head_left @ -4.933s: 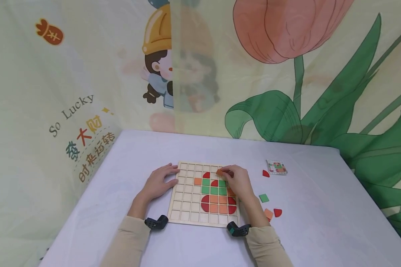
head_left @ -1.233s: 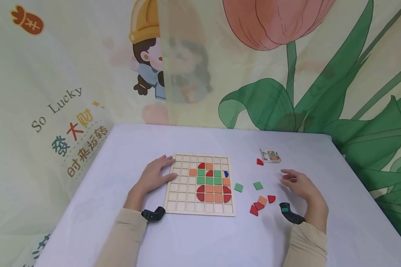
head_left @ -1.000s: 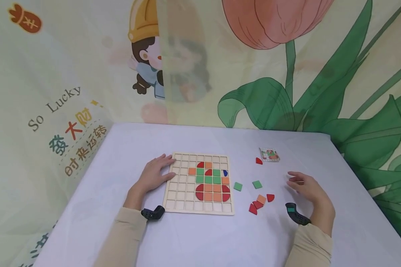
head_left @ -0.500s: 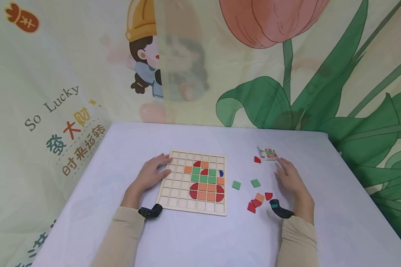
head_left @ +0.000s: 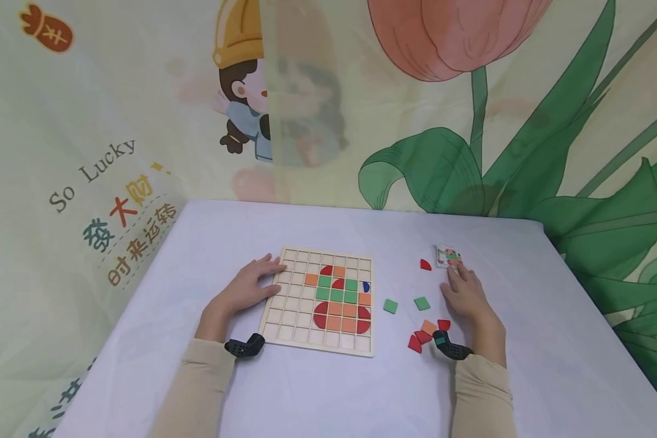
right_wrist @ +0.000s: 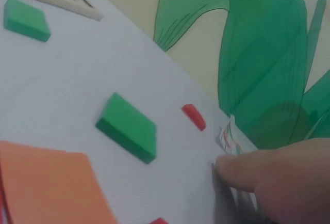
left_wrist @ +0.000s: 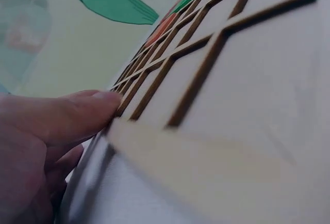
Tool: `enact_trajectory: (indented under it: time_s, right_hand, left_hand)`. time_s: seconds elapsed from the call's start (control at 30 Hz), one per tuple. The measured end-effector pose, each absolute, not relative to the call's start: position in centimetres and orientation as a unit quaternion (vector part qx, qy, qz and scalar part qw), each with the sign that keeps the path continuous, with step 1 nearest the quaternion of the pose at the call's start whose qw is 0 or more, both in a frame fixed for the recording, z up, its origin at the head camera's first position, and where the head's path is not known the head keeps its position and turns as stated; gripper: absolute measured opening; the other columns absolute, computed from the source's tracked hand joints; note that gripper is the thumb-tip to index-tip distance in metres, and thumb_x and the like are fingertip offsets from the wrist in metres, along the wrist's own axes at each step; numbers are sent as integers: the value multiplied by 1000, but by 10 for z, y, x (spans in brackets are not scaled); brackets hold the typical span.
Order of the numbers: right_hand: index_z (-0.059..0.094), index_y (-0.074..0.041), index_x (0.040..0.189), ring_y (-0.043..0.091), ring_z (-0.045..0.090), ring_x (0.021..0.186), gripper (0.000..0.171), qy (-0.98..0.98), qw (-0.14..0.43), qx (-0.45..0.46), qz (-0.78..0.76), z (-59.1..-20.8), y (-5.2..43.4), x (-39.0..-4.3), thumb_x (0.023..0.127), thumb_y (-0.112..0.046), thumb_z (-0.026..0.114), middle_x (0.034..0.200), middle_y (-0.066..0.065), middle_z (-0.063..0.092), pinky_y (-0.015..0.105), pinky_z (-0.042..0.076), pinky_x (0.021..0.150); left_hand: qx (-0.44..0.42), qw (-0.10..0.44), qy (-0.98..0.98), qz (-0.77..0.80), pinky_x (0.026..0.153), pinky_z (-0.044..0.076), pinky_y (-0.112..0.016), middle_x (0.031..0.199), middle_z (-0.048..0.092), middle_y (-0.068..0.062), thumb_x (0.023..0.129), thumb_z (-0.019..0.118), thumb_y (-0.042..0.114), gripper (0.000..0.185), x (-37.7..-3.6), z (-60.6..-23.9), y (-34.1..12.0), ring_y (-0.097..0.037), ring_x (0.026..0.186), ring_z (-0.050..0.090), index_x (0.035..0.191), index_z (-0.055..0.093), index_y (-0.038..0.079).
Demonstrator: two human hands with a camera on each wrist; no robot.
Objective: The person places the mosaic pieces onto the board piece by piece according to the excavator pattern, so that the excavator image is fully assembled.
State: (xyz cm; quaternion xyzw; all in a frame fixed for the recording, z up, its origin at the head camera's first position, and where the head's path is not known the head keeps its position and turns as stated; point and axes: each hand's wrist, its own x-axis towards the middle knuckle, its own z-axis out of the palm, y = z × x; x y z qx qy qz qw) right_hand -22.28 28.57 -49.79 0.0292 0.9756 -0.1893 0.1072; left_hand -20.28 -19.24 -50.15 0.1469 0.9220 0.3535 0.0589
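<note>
The right hand [head_left: 464, 296] lies flat on the table with its fingers stretched out and its fingertips [right_wrist: 234, 170] touching the near edge of the small pattern card [head_left: 448, 256], which sits at the far right of the loose pieces; the grip is spread, pinching nothing. The left hand [head_left: 247, 291] rests just as flat, fingers straight, pressing the left edge of the wooden grid board [head_left: 292, 331] to hold it in place. The step in hand looks like checking or drawing in the card between placements, since the board holds only part of a picture: orange, green and red pieces clustered in its right half with one small blue piece [head_left: 366, 286] at the right side. The next move probably calls for reading the card, then choosing a matching piece from those between board and right hand, so the fingers would need to close on a thin tile lying flat. Nearest are two green squares [head_left: 422, 303], an orange square [head_left: 429, 328] and red quarter-round pieces [head_left: 415, 344] near the wrist, with one more red piece [head_left: 426, 264] just left of the card. All of this lies on a table [head_left: 328, 389] covered in pale cloth. Behind it hang printed fabric backdrops: a large tulip [head_left: 454, 36] with green leaves on the right, a cartoon child in a yellow helmet [head_left: 243, 91] and lettering on the left.
</note>
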Motion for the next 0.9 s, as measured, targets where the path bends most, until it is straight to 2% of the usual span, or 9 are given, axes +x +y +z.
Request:
enact_trajectory:
  time_s: [0.23,0.47,0.63,0.77,0.9]
  right_hand:
    - [18,8,146,56,5,137,67,973,129,49,-186,-486,299,-214,98,-32,43,151,35,5,69,12,111]
    - [17,3,148,55,8,137,69,964,145,60,-214,-482,306,-213,99,-39,41,152,33,6,70,17,108]
    - [21,1,148,54,10,138,67,961,129,68,-235,-476,304,-210,99,-37,46,152,33,8,70,20,107]
    - [29,0,146,53,17,136,62,962,106,59,-246,-468,294,-210,98,-33,50,148,35,17,69,27,105]
    - [41,-4,141,48,37,127,52,958,92,36,-269,-466,274,-214,97,-29,53,139,31,39,61,43,99]
  left_hand:
    - [190,84,917,342,121,8,-50,150,40,-9,81,73,30,61,-203,-498,-199,-31,147,18,136,53,14]
    - [192,81,918,338,120,8,-52,149,40,-12,80,74,32,63,-203,-498,-199,-34,146,19,136,52,13]
    - [184,85,917,344,121,8,-51,150,39,-12,80,74,30,63,-204,-499,-199,-33,146,18,137,52,14]
    - [182,84,917,344,120,8,-51,150,39,-11,81,73,30,62,-204,-498,-199,-33,146,18,137,52,14]
    - [181,82,917,345,120,8,-53,151,39,-11,81,73,30,62,-203,-498,-199,-33,146,18,137,52,14]
